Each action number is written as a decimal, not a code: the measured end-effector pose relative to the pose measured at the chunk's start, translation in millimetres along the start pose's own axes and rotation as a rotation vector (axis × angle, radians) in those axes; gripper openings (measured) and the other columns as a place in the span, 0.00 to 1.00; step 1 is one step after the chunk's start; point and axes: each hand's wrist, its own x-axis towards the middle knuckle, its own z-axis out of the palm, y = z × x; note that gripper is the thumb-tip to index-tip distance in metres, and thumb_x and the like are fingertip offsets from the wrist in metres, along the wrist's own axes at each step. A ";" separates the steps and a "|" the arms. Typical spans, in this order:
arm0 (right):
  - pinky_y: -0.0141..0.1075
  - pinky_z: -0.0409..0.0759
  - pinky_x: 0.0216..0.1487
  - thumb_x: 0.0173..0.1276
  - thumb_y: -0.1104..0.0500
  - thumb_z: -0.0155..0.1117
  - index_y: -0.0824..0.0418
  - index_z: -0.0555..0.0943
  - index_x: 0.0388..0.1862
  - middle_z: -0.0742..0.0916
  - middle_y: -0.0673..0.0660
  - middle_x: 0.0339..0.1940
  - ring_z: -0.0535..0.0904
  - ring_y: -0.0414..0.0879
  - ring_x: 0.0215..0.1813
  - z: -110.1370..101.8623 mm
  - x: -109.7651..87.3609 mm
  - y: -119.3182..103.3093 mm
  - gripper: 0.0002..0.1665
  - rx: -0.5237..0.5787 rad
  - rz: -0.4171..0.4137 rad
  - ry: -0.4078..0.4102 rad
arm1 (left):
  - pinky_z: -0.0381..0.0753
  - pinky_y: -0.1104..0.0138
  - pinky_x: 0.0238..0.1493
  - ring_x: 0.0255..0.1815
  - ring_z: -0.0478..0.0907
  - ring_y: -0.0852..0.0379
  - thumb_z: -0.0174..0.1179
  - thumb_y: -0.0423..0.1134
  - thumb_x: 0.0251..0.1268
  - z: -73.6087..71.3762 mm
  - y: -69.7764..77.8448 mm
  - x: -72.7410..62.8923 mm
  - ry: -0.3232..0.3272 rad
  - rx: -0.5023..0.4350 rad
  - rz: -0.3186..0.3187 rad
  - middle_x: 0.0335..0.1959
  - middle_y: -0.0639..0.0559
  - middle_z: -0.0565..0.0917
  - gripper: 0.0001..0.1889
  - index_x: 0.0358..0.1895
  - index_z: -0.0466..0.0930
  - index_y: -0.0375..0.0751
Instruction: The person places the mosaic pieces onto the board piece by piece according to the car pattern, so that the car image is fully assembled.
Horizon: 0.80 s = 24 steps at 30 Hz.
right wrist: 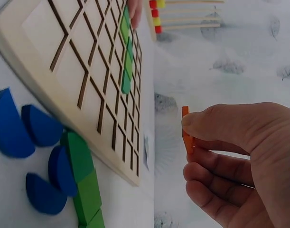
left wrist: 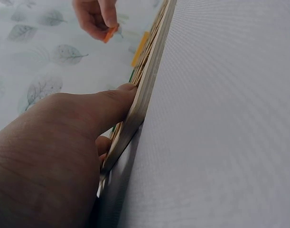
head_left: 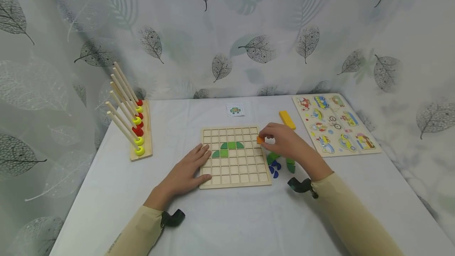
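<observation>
A wooden grid board [head_left: 231, 169] lies on the white table, with green square tiles [head_left: 232, 145] and green quarter-round tiles [head_left: 239, 145] set in some of its cells. My left hand [head_left: 188, 169] rests along the board's left edge, fingers spread over the rim; in the left wrist view its thumb lies on that edge. Above the board's upper right corner, my right hand [head_left: 284, 139] pinches a thin orange tile [right wrist: 185, 130] between thumb and fingers, clear of the board. Blue rounded tiles [right wrist: 50, 126] and loose green tiles [right wrist: 80, 156] lie beside the board's right edge.
A small picture card [head_left: 235, 110] lies behind the board. Yellow blocks [head_left: 287, 119] sit at the back right, next to a wooden picture puzzle [head_left: 334, 125]. On the left stands a peg rack [head_left: 143, 145] with red and yellow rings. A leaf-patterned curtain [head_left: 241, 23] hangs behind the table.
</observation>
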 end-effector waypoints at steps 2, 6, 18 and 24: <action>0.42 0.86 0.54 0.70 0.60 0.80 0.58 0.91 0.53 0.88 0.51 0.48 0.82 0.47 0.49 1.5 3.2 -2.6 0.14 0.008 -0.013 0.002 | 0.56 0.44 0.83 0.90 0.43 0.46 0.63 0.61 0.77 0.3 -0.4 0.1 0.001 0.000 0.001 0.90 0.49 0.54 0.45 0.87 0.60 0.40; 0.41 0.87 0.53 0.70 0.60 0.81 0.58 0.91 0.53 0.89 0.50 0.48 0.83 0.46 0.49 5.9 9.4 -7.1 0.14 0.021 -0.040 0.000 | 0.56 0.44 0.83 0.90 0.43 0.46 0.63 0.61 0.77 0.9 -1.1 0.6 0.002 0.000 0.005 0.90 0.49 0.54 0.45 0.87 0.61 0.40; 0.38 0.85 0.50 0.70 0.59 0.80 0.56 0.91 0.52 0.87 0.48 0.46 0.81 0.45 0.46 15.9 23.3 -27.6 0.13 0.036 -0.081 -0.040 | 0.57 0.43 0.83 0.90 0.45 0.43 0.63 0.60 0.77 -0.8 -0.5 -0.4 0.005 -0.003 0.017 0.89 0.47 0.55 0.45 0.86 0.61 0.39; 0.37 0.84 0.48 0.72 0.59 0.79 0.55 0.91 0.51 0.86 0.48 0.46 0.81 0.47 0.47 20.5 28.9 -34.8 0.11 0.046 -0.108 -0.060 | 0.57 0.43 0.83 0.90 0.45 0.43 0.64 0.59 0.77 -1.1 -0.2 0.1 0.010 -0.003 0.021 0.89 0.47 0.56 0.44 0.86 0.62 0.38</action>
